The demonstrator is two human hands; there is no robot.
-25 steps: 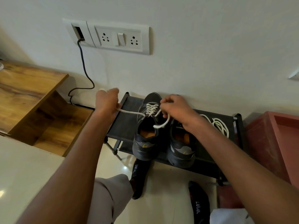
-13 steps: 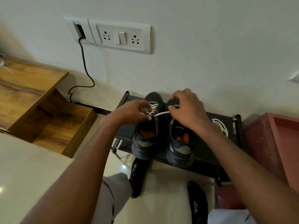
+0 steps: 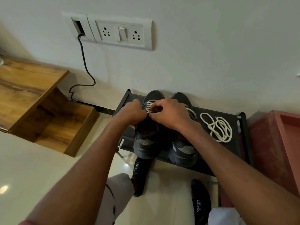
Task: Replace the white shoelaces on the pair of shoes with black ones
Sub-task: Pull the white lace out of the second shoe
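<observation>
white lace (image 3: 150, 108) on the left shoe (image 3: 147, 127) is now pinched by both hands. the left hand (image 3: 131, 112) has come in from nine o'clock to meet the right hand (image 3: 170, 113), fingers curled on it; unlacing likely continues.

A single wide-angle head-worn view looks forward and steeply down from above the person's own forearms, which enter from the bottom edge and meet near the middle of the frame over a low black rack (image 3: 240, 140) set against the wall. The camera faces that wall, so the socket plate (image 3: 120, 32) sits high in the frame, while the glossy floor (image 3: 29, 168) and the person's socked feet fill the bottom. It is close enough that the arms span half the frame, and straight edges bow toward the borders.
</observation>
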